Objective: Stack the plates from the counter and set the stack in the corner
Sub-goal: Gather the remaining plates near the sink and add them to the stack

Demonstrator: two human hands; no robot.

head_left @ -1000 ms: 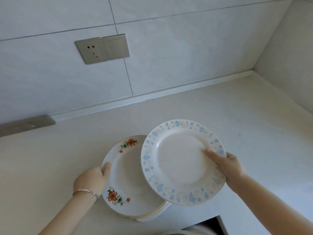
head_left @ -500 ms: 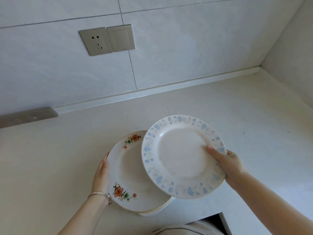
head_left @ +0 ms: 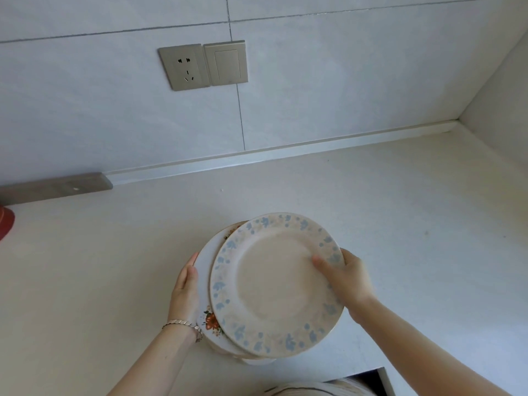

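A white plate with a blue flower rim (head_left: 274, 284) lies almost squarely over a plate with red and orange flowers (head_left: 210, 321), which tops a low stack on the pale counter (head_left: 400, 224). My right hand (head_left: 345, 281) grips the blue plate's right rim, thumb on its face. My left hand (head_left: 185, 290) rests against the left rim of the red-flower plate, a bracelet at the wrist. Only the left crescent of the lower plate shows. The counter's corner (head_left: 457, 124) is at the far right.
A wall socket and switch (head_left: 203, 65) sit on the tiled wall behind. A grey strip (head_left: 54, 187) lies along the wall at the left, and a red object (head_left: 5, 222) shows at the left edge. A dark gap (head_left: 368, 381) opens at the counter's near edge.
My right hand has brought the blue-rimmed plate left and down until it covers most of the red-flower plate. My left hand has stayed at the stack's left rim.
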